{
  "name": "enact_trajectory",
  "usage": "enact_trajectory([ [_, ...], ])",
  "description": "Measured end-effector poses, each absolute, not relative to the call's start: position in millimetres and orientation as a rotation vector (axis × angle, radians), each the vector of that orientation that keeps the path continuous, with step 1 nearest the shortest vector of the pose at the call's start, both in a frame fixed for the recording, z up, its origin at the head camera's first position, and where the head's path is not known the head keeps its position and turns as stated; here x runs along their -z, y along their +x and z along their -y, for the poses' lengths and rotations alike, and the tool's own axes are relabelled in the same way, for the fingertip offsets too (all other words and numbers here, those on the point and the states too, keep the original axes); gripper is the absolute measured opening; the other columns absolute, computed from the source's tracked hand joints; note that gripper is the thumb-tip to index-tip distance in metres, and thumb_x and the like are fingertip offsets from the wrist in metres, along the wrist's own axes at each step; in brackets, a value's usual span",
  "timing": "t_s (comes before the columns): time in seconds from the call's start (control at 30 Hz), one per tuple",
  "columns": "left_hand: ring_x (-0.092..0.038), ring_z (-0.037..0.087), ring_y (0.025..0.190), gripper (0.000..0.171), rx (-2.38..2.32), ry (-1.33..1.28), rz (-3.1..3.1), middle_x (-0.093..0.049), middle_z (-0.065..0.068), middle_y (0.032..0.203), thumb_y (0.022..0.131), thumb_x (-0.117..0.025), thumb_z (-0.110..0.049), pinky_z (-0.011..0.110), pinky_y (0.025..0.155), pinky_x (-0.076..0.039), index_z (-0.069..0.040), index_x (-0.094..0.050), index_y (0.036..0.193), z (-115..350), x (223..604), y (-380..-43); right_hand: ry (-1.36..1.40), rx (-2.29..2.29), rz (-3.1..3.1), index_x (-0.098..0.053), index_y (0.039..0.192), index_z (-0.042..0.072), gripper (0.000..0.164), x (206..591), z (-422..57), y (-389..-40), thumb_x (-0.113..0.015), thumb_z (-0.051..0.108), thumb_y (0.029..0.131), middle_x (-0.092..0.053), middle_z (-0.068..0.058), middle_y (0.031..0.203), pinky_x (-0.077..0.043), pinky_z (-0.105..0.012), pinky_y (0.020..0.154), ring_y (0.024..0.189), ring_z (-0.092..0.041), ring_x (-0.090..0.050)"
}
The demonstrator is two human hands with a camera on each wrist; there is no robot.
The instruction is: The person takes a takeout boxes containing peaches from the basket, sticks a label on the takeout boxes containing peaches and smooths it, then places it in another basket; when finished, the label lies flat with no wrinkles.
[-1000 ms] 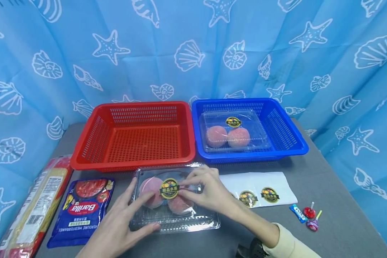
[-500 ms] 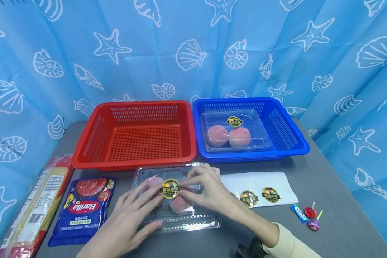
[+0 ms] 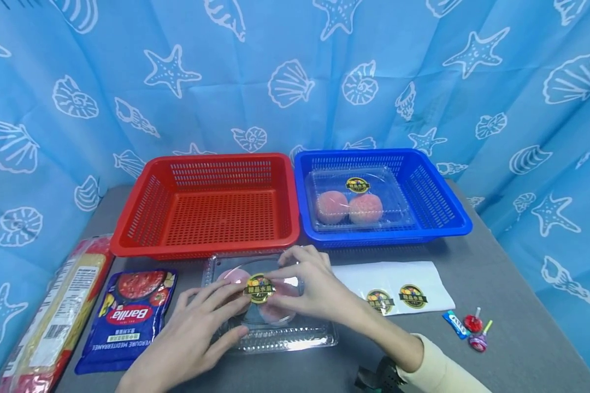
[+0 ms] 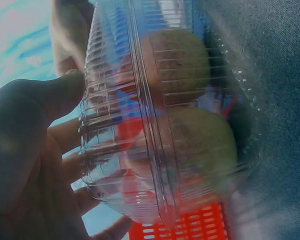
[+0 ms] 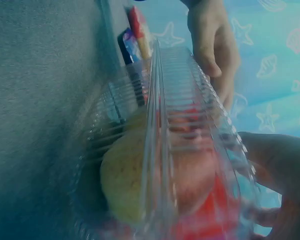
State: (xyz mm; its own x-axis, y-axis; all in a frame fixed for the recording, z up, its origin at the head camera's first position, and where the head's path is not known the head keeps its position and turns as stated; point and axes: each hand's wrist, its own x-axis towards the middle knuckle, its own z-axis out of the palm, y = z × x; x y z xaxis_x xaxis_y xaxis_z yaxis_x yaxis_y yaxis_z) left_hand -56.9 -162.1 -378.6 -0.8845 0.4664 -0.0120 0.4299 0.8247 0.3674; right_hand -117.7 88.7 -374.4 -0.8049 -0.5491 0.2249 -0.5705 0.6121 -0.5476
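Note:
A clear plastic clamshell box (image 3: 295, 337) with two peaches (image 3: 275, 314) lies shut before me. On its lid sits a round black-and-gold fruit sticker (image 3: 259, 289). My left hand (image 3: 187, 325) rests on the lid's left side, fingertips at the sticker's left edge. From the right, my right hand (image 3: 314, 286) touches the sticker with index finger and thumb. Both wrist views show the box from its side, the peaches (image 4: 182, 70) behind ribbed plastic and my left hand (image 4: 35, 130) or right hand (image 5: 277, 170) over the lid.
A red basket (image 3: 206, 252) stands behind the box. Beside it, a blue basket (image 3: 437, 196) holds another peach box (image 3: 395, 210). White backing paper (image 3: 437, 284) with stickers and several candies (image 3: 473, 323) lie right; a sauce pouch (image 3: 125, 322) and pasta pack (image 3: 54, 322) left.
My left hand's fingers have moved right and up onto the sticker's left edge. My right index finger has shifted left across the sticker's top. The box stays in place.

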Motion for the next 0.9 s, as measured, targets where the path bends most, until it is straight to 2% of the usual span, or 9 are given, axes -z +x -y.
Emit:
enact_trajectory([
  [0.1,-0.042,0.026,0.149,0.05,-0.54,0.719,-2.895,-0.051,-0.008,0.156,0.098,-0.061,-0.054,0.068,0.109,-0.039,-0.039,-0.056,0.145,164,379,-57,1.036,-0.905,2.811,-0.08,0.114,0.028,0.033,372,-75,-121,-0.083,0.041,0.084,-0.066,-0.004,0.124,-0.033,-0.04,0.093,0.115,-0.02,-0.047],
  [0.23,-0.039,0.026,0.152,0.053,-0.53,0.73,-2.872,-0.048,-0.009,0.159,0.098,-0.061,-0.053,0.069,0.111,-0.037,-0.037,-0.053,0.148,165,379,-57,1.056,-0.803,2.864,-0.077,0.117,0.032,0.034,373,-65,-123,-0.08,0.046,0.086,-0.062,-0.004,0.135,-0.034,-0.045,0.099,0.126,-0.023,-0.045],
  [0.33,-0.04,0.025,0.151,0.053,-0.536,0.739,-2.873,-0.049,-0.01,0.158,0.098,-0.057,-0.058,0.067,0.112,-0.038,-0.037,-0.054,0.147,166,379,-56,1.009,-0.76,2.908,-0.077,0.118,0.034,0.038,373,-68,-124,-0.081,0.05,0.084,-0.061,-0.002,0.134,-0.034,-0.042,0.095,0.12,-0.022,-0.044],
  [0.5,-0.048,0.023,0.146,0.052,-0.535,0.735,-2.908,-0.054,-0.011,0.154,0.097,-0.06,-0.058,0.064,0.111,-0.039,-0.038,-0.057,0.144,167,381,-55,0.894,-0.732,2.962,-0.078,0.115,0.036,0.04,370,-82,-125,-0.082,0.054,0.08,-0.057,0.001,0.119,-0.029,-0.033,0.081,0.098,-0.018,-0.038],
  [0.57,-0.049,0.023,0.144,0.052,-0.53,0.726,-2.915,-0.054,-0.011,0.154,0.096,-0.065,-0.053,0.064,0.112,-0.039,-0.037,-0.058,0.144,167,381,-55,0.854,-0.764,2.973,-0.08,0.11,0.035,0.034,369,-87,-126,-0.083,0.051,0.08,-0.057,0.0,0.117,-0.027,-0.032,0.078,0.097,-0.018,-0.038],
  [0.73,-0.049,0.022,0.145,0.054,-0.535,0.719,-2.924,-0.052,-0.012,0.155,0.095,-0.065,-0.053,0.065,0.112,-0.038,-0.037,-0.056,0.145,167,383,-55,0.802,-0.853,2.998,-0.083,0.097,0.033,0.017,364,-99,-128,-0.085,0.039,0.081,-0.059,-0.002,0.121,-0.027,-0.033,0.078,0.103,-0.021,-0.04],
  [0.9,-0.053,0.022,0.142,0.053,-0.546,0.801,-2.992,-0.055,-0.011,0.153,0.095,-0.068,-0.05,0.064,0.109,-0.041,-0.032,-0.06,0.144,166,387,-53,0.855,-0.899,2.905,-0.084,0.096,0.029,0.015,365,-98,-127,-0.086,0.031,0.081,-0.061,-0.002,0.118,-0.026,-0.033,0.078,0.101,-0.019,-0.039],
])
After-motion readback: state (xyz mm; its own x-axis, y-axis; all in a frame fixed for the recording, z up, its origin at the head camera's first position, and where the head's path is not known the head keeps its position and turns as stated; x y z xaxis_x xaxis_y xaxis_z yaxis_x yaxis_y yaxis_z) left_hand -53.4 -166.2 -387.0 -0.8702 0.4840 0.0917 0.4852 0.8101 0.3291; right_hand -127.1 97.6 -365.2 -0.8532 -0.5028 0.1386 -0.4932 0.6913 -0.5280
